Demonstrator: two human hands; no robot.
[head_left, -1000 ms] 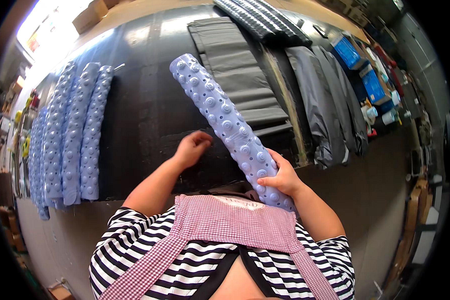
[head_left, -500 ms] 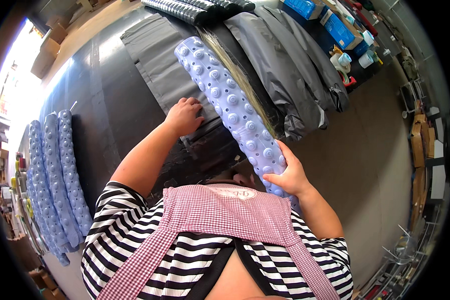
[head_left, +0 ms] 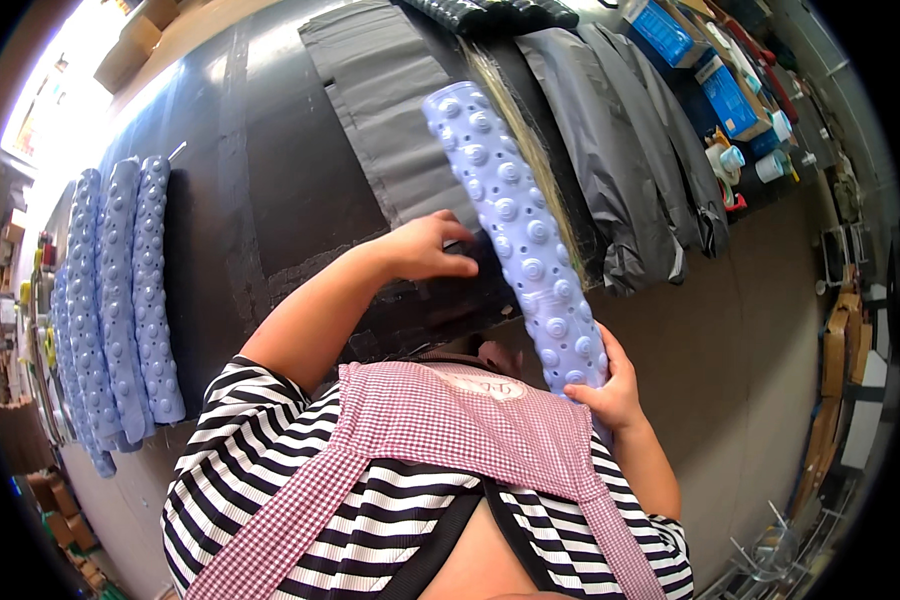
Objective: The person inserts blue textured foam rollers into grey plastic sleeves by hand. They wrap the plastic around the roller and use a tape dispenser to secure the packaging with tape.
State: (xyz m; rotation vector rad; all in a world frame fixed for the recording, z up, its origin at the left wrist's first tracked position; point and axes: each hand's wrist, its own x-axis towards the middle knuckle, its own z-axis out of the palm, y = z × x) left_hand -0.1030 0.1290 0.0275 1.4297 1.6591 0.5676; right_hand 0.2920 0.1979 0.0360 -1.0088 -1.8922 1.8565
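Note:
A rolled light-blue bath mat (head_left: 533,268) with round bumps and small holes slants across the middle, its lower end close to my apron. My right hand (head_left: 612,385) grips that lower end, thumb on top. My left hand (head_left: 432,246) is just left of the roll, thumb and fingers apart, with nothing held. It hovers by the near end of a flat grey plastic bag stack (head_left: 385,110) lying on the black table (head_left: 205,200). Whether its fingertips touch the bags I cannot tell.
Several rolled blue mats (head_left: 120,290) lie at the table's left edge. Folded grey plastic bags (head_left: 610,150) and a strip of clear film (head_left: 520,130) lie to the right. Blue boxes (head_left: 735,100) and tape rolls (head_left: 770,165) stand at the far right corner.
My left hand has lifted from the grey bags and drawn nearer the roll. The right hand and the mat have shifted slightly toward me. The whole view has turned a little.

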